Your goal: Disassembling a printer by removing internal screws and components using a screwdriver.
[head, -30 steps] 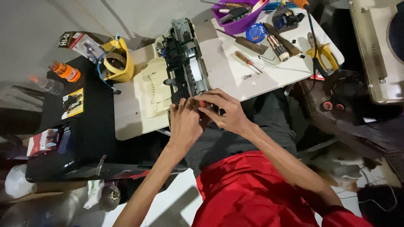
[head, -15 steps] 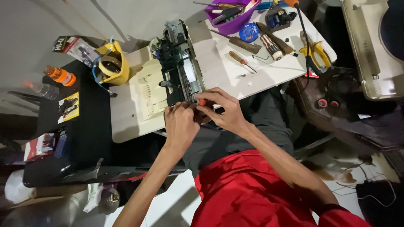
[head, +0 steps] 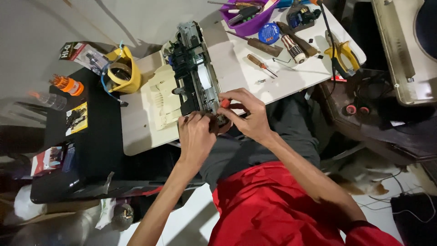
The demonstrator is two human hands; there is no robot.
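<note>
Printer mechanism (head: 193, 75), stripped of its cover, lies lengthwise on the white counter (head: 241, 68), near end right at the edge in front of the person. Both hands are working on that near end. Left hand (head: 195, 134) is curled over the corner of the assy, fingers closed around the frame and bracing it. Right hand (head: 248, 114) pinches a small red-handled screwdriver (head: 225, 103) w/ tip pointed into the near end; the tip itself is hidden behind the fingers.

Step in hand, as I read it: driving or loosening a screw at the near end, left hand steadying.

Next move calls for: keep the frame from sliding off the counter edge, keep the driver square in the screw head, light torque. Can't tell if the screw is in or out.

Nearby: cream plastic cover (head: 166, 98) just beside the mechanism on its left, a second screwdriver (head: 260, 64) and yellow pliers (head: 342, 54) further up the counter, purple tray (head: 250, 20) of tools at the far end.
</note>
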